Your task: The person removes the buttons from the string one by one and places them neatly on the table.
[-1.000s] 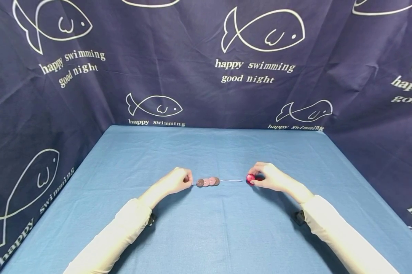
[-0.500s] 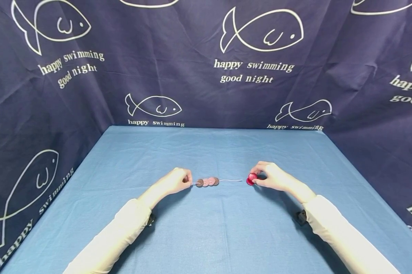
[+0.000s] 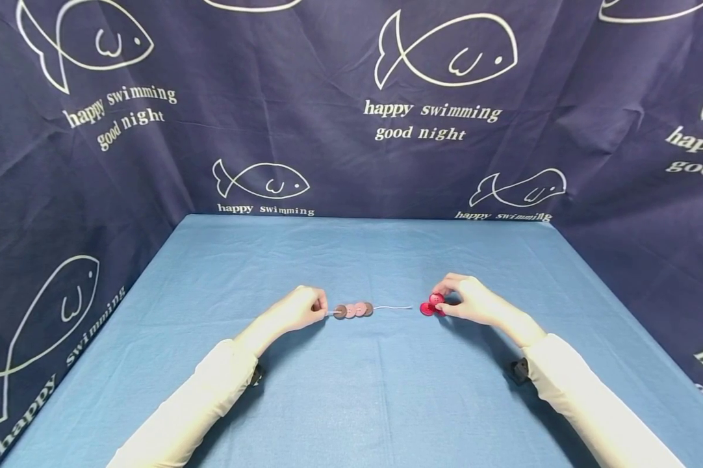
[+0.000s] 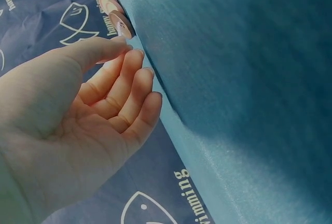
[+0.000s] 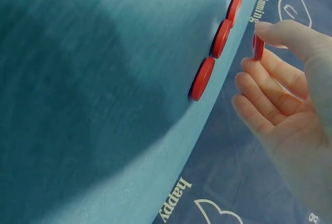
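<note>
My left hand pinches a thin white string between thumb and index finger. Strung along it just right of the fingertips are brown and pink buttons, with a brown button nearest the hand and a pink button in the row. The string's loose end lies to the right, short of the red buttons. Held by its edges in my right hand is a red button, raised off the table. Below it, three more red buttons lie on the cloth in a row, clearest in the right wrist view.
A blue cloth covers the table. Dark blue curtains with white fish prints stand behind it and along both sides. A small black device sits under the right sleeve's cuff.
The right hand has lifted its red button slightly and drawn it to the right, uncovering the red buttons beneath. The left hand and the string stay practically where they were.
</note>
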### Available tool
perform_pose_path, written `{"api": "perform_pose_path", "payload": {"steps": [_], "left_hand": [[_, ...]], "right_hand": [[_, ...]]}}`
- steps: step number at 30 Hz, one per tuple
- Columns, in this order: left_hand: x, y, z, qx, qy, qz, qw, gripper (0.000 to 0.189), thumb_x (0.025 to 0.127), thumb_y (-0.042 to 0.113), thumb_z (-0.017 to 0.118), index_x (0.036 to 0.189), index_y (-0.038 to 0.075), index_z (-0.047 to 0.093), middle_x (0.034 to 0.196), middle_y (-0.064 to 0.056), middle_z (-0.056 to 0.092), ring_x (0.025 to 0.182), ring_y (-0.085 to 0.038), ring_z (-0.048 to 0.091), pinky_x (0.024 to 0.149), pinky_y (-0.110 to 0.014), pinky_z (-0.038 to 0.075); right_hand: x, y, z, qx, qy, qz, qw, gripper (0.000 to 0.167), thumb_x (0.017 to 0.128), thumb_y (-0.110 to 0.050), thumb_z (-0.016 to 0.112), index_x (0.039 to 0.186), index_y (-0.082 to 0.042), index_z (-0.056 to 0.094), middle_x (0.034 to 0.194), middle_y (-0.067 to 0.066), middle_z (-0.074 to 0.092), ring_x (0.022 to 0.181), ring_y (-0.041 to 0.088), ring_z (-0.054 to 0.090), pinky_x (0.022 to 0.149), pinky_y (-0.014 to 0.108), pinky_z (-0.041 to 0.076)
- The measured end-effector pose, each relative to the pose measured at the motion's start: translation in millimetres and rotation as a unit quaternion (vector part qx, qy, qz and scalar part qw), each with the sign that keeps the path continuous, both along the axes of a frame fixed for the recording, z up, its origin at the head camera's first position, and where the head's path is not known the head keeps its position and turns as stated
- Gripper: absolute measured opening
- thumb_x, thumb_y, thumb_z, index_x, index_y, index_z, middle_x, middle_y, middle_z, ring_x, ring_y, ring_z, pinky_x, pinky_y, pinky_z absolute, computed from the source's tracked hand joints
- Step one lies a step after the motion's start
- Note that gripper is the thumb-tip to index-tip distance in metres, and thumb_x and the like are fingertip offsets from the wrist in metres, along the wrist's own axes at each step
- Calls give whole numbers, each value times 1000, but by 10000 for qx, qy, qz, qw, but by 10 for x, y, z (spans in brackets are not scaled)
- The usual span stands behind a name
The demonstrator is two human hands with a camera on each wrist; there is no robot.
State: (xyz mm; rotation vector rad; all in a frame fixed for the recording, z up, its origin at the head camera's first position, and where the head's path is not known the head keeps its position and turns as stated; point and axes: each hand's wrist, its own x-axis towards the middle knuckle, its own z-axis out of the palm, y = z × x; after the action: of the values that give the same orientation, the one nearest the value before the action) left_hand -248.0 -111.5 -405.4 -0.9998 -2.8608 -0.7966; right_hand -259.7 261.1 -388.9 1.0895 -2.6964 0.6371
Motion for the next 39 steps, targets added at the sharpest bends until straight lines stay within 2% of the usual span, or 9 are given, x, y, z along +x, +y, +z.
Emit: {"api": "perform_pose_path", "payload": {"steps": [14, 20, 31, 39], "left_hand": [[-2, 1, 41, 43, -60, 48, 10000, 11, 82, 4, 62, 73, 10, 62, 61, 3, 58, 56, -3, 44, 55, -18, 40], [2, -8, 22, 26, -96, 57, 9999, 11, 82, 4, 62, 73, 10, 61, 62, 4, 57, 56, -4, 44, 55, -18, 39], [1, -1, 16, 33, -114, 100, 9999, 11, 83, 5, 61, 73, 10, 61, 62, 4, 56, 55, -4, 43, 54, -18, 38], [2, 5, 18, 8, -186, 70, 9998, 11, 86, 7, 61, 75, 9, 62, 62, 4, 55, 54, -4, 41, 54, -18, 37]], "right_hand": [[-23, 99, 4, -2, -50, -100, 9999, 22, 73, -7, 76, 94, -6, 69, 83, -1, 62, 77, 18, 59, 73, 36, 50], [11, 129, -7, 37, -110, -159, 9998, 22, 73, -6, 75, 95, -5, 68, 84, -2, 61, 78, 18, 60, 74, 34, 49], [6, 205, -42, -40, 183, -29, 9998, 23, 72, -3, 75, 94, -5, 69, 83, -1, 62, 76, 18, 61, 73, 34, 49], [37, 268, -44, 60, 119, -166, 9998, 23, 73, -5, 75, 95, -5, 68, 84, 0, 62, 78, 19, 61, 74, 35, 49]]}}
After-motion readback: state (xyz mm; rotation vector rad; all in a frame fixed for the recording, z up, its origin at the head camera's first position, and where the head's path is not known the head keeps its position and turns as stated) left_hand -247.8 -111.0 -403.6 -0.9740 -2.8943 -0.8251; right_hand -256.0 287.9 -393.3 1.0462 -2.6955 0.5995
